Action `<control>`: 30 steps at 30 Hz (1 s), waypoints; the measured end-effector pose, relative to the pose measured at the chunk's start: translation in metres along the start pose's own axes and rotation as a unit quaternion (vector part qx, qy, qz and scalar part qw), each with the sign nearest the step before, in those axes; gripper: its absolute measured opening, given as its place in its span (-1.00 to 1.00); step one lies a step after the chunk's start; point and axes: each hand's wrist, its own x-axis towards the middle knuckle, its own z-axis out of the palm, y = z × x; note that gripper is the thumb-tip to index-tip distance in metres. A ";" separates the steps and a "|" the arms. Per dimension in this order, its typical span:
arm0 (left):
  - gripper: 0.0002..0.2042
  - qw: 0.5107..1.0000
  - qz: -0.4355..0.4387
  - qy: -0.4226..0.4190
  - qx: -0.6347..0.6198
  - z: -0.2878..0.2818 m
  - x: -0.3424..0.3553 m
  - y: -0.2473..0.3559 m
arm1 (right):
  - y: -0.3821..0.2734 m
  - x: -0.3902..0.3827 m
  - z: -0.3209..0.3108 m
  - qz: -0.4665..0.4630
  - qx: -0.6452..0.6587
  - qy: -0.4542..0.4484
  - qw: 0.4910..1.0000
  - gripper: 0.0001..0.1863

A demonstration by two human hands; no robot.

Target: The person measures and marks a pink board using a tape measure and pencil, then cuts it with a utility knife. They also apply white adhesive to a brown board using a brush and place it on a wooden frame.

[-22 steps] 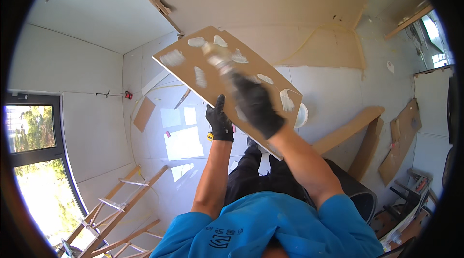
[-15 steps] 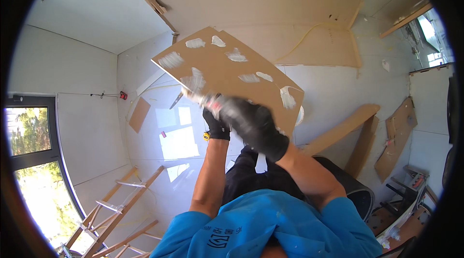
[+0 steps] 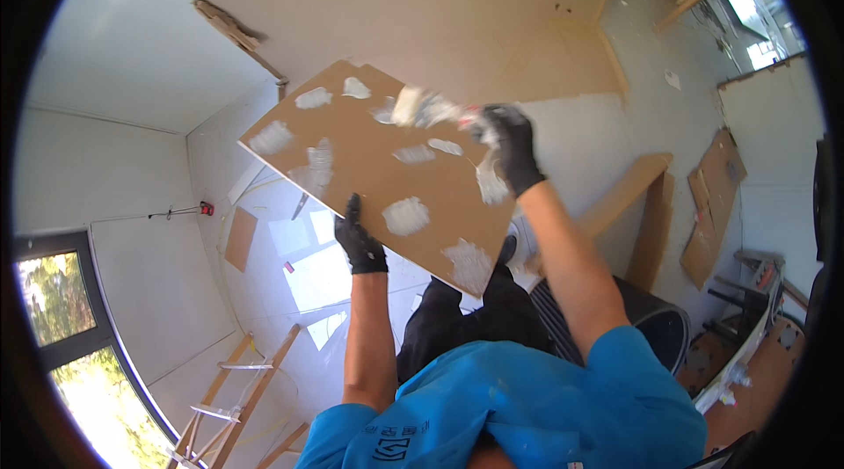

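Observation:
A flat brown board [image 3: 360,139] with a pale edge is tilted in front of me, dotted with several smeared patches of white paste [image 3: 407,216]. My left hand [image 3: 359,239], in a black glove, grips its lower left edge with the thumb on the upper face. Above the board's right part is my right hand [image 3: 513,145], also black-gloved, closed around a paste-smeared hand tool [image 3: 432,109]. The tool has a cream-coloured head pointing left and a bit of red near my fingers; motion blur hides its exact kind. Its head is over a paste patch near the board's far edge.
A large brown panel [image 3: 422,12] spans the far side. Brown strips [image 3: 629,196] and a torn piece [image 3: 714,205] lean at right. A black ribbed tube [image 3: 651,315] lies beside my right leg. A wooden ladder [image 3: 242,390] stands at lower left near a window [image 3: 66,293].
My right hand with the tool has swung away from beside my left hand, up and right over the board. The board's lower part and two more paste patches now show.

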 end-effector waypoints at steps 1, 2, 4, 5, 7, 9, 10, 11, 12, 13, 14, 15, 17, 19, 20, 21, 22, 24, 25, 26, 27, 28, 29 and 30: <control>-0.67 1.000 0.004 0.020 0.003 -0.009 0.004 -0.002 | -0.022 -0.009 -0.029 -0.086 -0.084 0.042 0.992 -0.77; -0.69 1.000 0.012 0.009 0.010 -0.011 0.005 -0.007 | -0.022 -0.019 -0.061 0.075 0.160 0.066 0.982 -0.79; -0.73 0.999 -0.047 0.019 -0.002 -0.044 0.025 -0.023 | 0.000 -0.042 -0.130 0.060 0.095 0.109 0.988 -0.77; -0.75 0.998 -0.046 0.037 0.005 -0.045 0.022 -0.023 | 0.014 -0.058 -0.159 0.087 0.071 0.141 0.984 -0.78; -0.76 0.995 -0.089 0.044 0.007 -0.067 0.020 -0.019 | 0.049 -0.098 -0.201 0.152 0.067 0.194 0.967 -0.80; -0.76 0.992 -0.106 0.071 0.014 -0.093 0.017 -0.019 | 0.081 -0.127 -0.216 0.188 0.057 0.232 0.953 -0.82; -0.71 0.992 -0.103 0.076 0.014 -0.113 0.019 -0.019 | 0.095 -0.138 -0.215 0.198 0.048 0.245 0.948 -0.82; -0.63 0.987 -0.136 0.088 0.011 -0.143 0.024 -0.020 | 0.111 -0.145 -0.215 0.207 0.040 0.254 0.944 -0.83; -0.62 0.985 -0.139 0.103 0.010 -0.158 0.021 -0.017 | 0.128 -0.149 -0.213 0.227 0.033 0.268 0.936 -0.83; -0.61 0.983 -0.142 0.119 0.008 -0.169 0.015 -0.011 | 0.142 -0.151 -0.206 0.208 0.027 0.286 0.935 -0.83; -0.62 0.981 -0.158 0.109 0.008 -0.172 0.009 -0.015 | 0.175 -0.160 -0.228 0.151 -0.169 0.250 0.941 -0.76; -0.63 0.979 -0.175 0.101 0.007 -0.178 0.000 -0.021 | 0.201 -0.166 -0.255 0.094 -0.362 0.200 0.906 -0.68; -0.65 0.975 -0.180 0.130 0.012 -0.223 -0.005 -0.022 | 0.205 -0.146 -0.244 0.337 -0.408 0.086 0.844 -0.50; -0.66 0.971 -0.188 0.149 0.014 -0.238 -0.018 -0.014 | 0.195 -0.142 -0.221 0.361 -0.415 0.160 0.820 -0.50; -0.66 0.968 -0.187 0.167 0.016 -0.243 -0.024 -0.013 | 0.188 -0.140 -0.216 0.327 -0.418 0.141 0.836 -0.51; -0.65 0.965 -0.188 0.184 0.018 -0.248 -0.030 -0.014 | 0.181 -0.139 -0.212 0.292 -0.421 0.122 0.850 -0.51; -0.65 0.961 -0.187 0.202 0.019 -0.252 -0.033 -0.013 | 0.164 -0.136 -0.206 0.229 -0.451 0.075 0.859 -0.53; -0.65 0.961 -0.179 0.209 0.011 -0.263 -0.042 -0.011 | 0.107 -0.130 -0.191 0.092 -0.502 -0.026 0.859 -0.57; -0.64 0.961 -0.176 0.211 0.007 -0.271 -0.044 -0.006 | 0.070 -0.125 -0.185 0.059 -0.479 -0.101 0.870 -0.60; -0.66 0.965 -0.183 0.184 -0.025 -0.280 -0.048 -0.008 | 0.031 -0.119 -0.184 0.024 -0.453 -0.175 0.874 -0.63; -0.67 0.964 -0.184 0.188 -0.023 -0.288 -0.050 -0.011 | -0.014 -0.109 -0.176 -0.015 -0.421 -0.252 0.871 -0.66; -0.68 0.964 -0.180 0.195 -0.019 -0.301 -0.052 -0.013 | -0.077 -0.103 -0.159 -0.065 -0.404 -0.289 0.865 -0.69; -0.69 0.965 -0.166 0.204 -0.016 -0.314 -0.051 -0.010 | -0.144 -0.103 -0.138 -0.120 -0.380 -0.327 0.857 -0.72; -0.66 0.959 -0.143 0.243 -0.008 -0.321 -0.048 -0.013 | -0.200 -0.113 -0.121 -0.209 -0.404 -0.330 0.827 -0.72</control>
